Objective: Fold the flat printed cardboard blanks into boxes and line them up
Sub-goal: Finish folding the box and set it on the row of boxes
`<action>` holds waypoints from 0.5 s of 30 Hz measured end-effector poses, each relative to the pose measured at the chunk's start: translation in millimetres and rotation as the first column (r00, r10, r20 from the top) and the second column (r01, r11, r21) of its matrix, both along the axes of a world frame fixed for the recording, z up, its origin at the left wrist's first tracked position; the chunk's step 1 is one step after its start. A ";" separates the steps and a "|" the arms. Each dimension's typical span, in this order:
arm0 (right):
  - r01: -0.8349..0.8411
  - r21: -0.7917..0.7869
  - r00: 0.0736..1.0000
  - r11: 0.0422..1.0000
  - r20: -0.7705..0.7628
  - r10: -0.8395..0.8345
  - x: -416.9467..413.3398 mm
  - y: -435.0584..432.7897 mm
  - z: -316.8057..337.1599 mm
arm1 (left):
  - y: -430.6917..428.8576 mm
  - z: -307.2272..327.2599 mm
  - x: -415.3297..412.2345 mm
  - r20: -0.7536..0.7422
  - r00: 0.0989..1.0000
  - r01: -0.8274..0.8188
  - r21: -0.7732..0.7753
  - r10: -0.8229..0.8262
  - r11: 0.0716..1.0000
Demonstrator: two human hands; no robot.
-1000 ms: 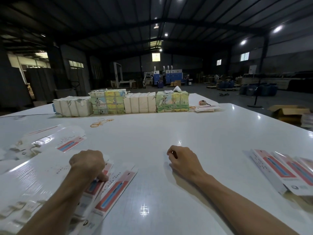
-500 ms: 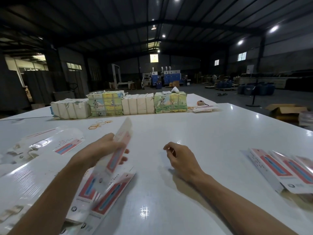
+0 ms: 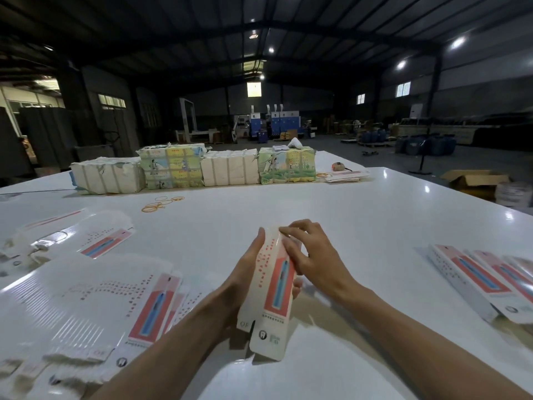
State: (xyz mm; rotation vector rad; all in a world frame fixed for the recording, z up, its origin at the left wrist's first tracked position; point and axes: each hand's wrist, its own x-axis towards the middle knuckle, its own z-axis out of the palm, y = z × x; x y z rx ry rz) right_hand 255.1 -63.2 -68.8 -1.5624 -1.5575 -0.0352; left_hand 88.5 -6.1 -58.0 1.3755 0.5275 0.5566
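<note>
A long white blank (image 3: 272, 295) printed with a red panel and a blue strip is held above the white table (image 3: 331, 226), in front of me at the centre. My left hand (image 3: 245, 272) holds it from underneath along its left edge, fingers wrapping round to the right side. My right hand (image 3: 310, 255) grips its upper right part, fingertips on the top end. A fanned pile of flat blanks (image 3: 86, 307) lies at my left. Several folded boxes (image 3: 484, 281) lie side by side at my right.
Wrapped bundles (image 3: 184, 168) stand in a row across the far side of the table, with rubber bands (image 3: 158, 204) in front of them and loose cards (image 3: 343, 176) at their right end. More blanks (image 3: 72, 241) lie at the far left. An open carton (image 3: 473, 180) sits on the floor beyond the table's right edge.
My left hand lifted one blank off the left pile and carried it to the centre. My right hand rose from the table and took hold of its upper end.
</note>
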 end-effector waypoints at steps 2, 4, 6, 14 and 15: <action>-0.017 0.006 0.999 1.000 -0.044 0.017 -1.9 -0.6 1.9 | 0.8 -1.4 -2.2 0.016 0.999 0.031 -0.037 -0.030 0.999; -0.024 0.029 0.998 0.999 -0.056 0.026 -3.2 -1.7 6.5 | 0.5 -4.4 -4.0 0.042 0.998 0.056 -0.067 -0.053 0.996; -0.048 0.028 0.989 0.998 -0.142 0.051 -2.7 -2.1 11.1 | 1.9 -8.8 -5.0 0.049 0.998 0.048 -0.040 -0.046 0.998; -0.207 -0.007 0.820 0.978 -0.547 0.170 2.8 -5.8 28.0 | 2.4 0.5 -3.1 0.021 0.966 0.258 -0.164 -0.258 0.952; -0.225 -0.001 0.796 0.974 -0.577 0.183 5.1 -6.2 29.7 | 2.2 1.5 -2.7 0.012 0.961 0.276 -0.156 -0.277 0.949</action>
